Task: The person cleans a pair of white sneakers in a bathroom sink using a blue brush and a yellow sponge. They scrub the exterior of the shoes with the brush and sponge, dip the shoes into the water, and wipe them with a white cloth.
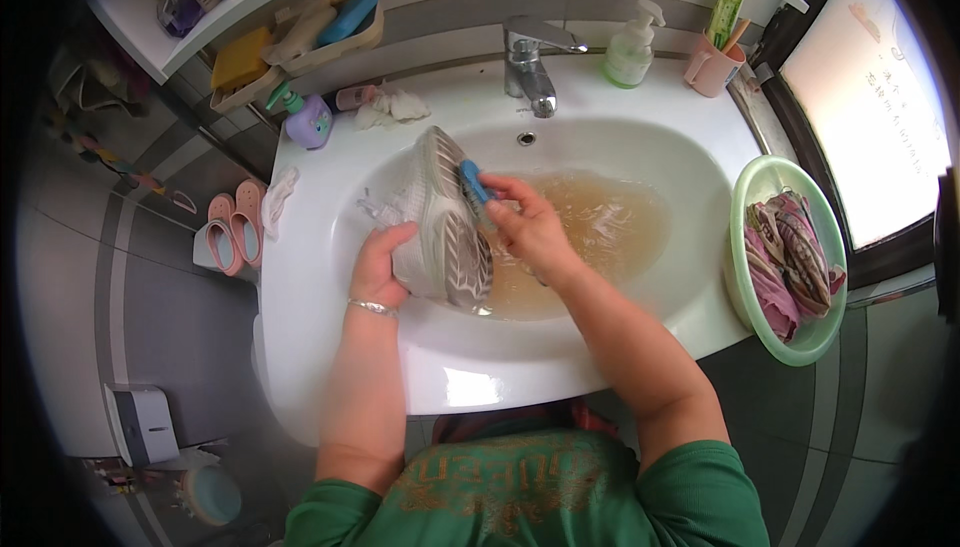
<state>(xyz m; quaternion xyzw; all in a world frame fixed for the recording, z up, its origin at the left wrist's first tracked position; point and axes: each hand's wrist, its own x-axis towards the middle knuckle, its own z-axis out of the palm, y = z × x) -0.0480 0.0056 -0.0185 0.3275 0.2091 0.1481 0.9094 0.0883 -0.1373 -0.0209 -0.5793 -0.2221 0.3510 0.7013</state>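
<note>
My left hand (382, 265) grips a light-coloured mesh sneaker (420, 247) by its upper, with the ridged sole turned to the right, over the left part of a white washbasin (690, 172). Held in my right hand (529, 224) is a blue-backed scrubbing brush (471, 181), its bristles at the sole's edge near the middle of the shoe. Murky brown water (607, 224) lies in the basin below both hands. A chrome faucet (529, 66) stands at the back rim.
A green plastic basin (739, 277) holding patterned cloth sits at the right edge. Along the back stand a purple pump bottle (309, 123), a clear soap dispenser (630, 55) and a pink cup (712, 66). Crumpled tissue (394, 108) lies at back left; a white shelf (217, 18) overhangs there.
</note>
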